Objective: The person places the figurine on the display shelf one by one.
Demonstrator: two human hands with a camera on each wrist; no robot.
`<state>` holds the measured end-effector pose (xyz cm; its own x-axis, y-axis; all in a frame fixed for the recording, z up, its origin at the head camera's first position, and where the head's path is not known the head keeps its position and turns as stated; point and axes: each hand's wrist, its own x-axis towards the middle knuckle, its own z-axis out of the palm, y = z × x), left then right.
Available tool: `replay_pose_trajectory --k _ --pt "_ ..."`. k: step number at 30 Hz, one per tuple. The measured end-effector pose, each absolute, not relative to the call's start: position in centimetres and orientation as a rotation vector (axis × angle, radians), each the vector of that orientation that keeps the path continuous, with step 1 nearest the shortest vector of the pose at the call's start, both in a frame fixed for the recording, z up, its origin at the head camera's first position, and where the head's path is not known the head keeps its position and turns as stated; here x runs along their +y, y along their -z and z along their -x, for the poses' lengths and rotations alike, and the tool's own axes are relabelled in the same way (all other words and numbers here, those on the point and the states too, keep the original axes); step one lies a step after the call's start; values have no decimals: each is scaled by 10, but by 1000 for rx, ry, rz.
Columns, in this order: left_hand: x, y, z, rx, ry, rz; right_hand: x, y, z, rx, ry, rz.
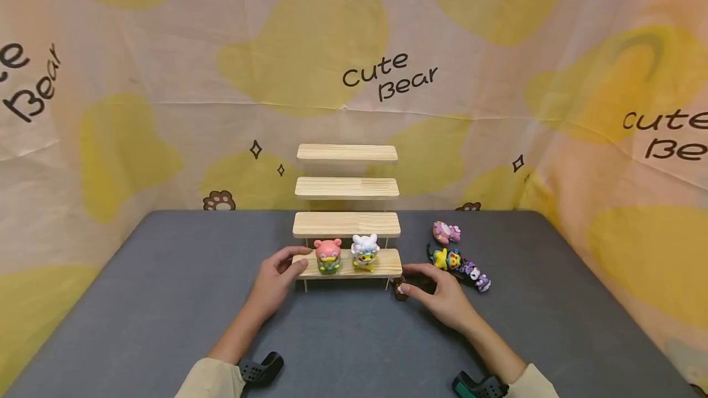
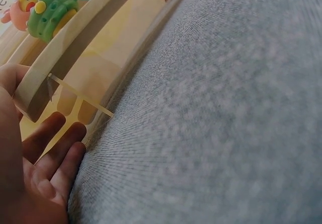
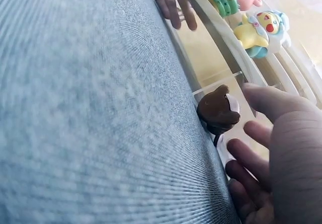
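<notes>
A tiered wooden display stand (image 1: 347, 225) has pale plank shelves on clear supports. My left hand (image 1: 275, 278) grips the left end of its lowest shelf, the lower fingers hanging loosely under the plank in the left wrist view. On that shelf stand a pink-hooded figurine (image 1: 329, 255) with a green body and a white-hooded yellow figurine (image 1: 365, 253). My right hand (image 1: 442, 296) is at the shelf's right end, thumb and fingers apart. Beside its thumb, at the stand's front right leg, is a small brown figurine (image 3: 219, 108), partly hidden in the head view.
Right of the stand on the grey table (image 1: 210, 312) lie a pink figurine (image 1: 445, 232), a yellow and blue figurine (image 1: 447, 259) and a purple and white figurine (image 1: 475, 276). A patterned cloth backdrop (image 1: 310, 48) hangs behind and at both sides.
</notes>
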<state>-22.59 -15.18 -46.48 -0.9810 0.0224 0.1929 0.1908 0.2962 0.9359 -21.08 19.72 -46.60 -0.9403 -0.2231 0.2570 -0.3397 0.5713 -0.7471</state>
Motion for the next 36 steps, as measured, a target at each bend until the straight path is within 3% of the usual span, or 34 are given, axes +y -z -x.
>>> replay_pose_trajectory --k 6,18,36 --pt "-154 464 226 -2405 1769 207 196 466 211 -2729 -1185 -531" --pt "-152 463 225 -2390 1799 215 207 467 214 -2610 -1356 -704" --pt "-152 463 224 -2401 1806 212 207 470 217 -2454 -1474 -660"
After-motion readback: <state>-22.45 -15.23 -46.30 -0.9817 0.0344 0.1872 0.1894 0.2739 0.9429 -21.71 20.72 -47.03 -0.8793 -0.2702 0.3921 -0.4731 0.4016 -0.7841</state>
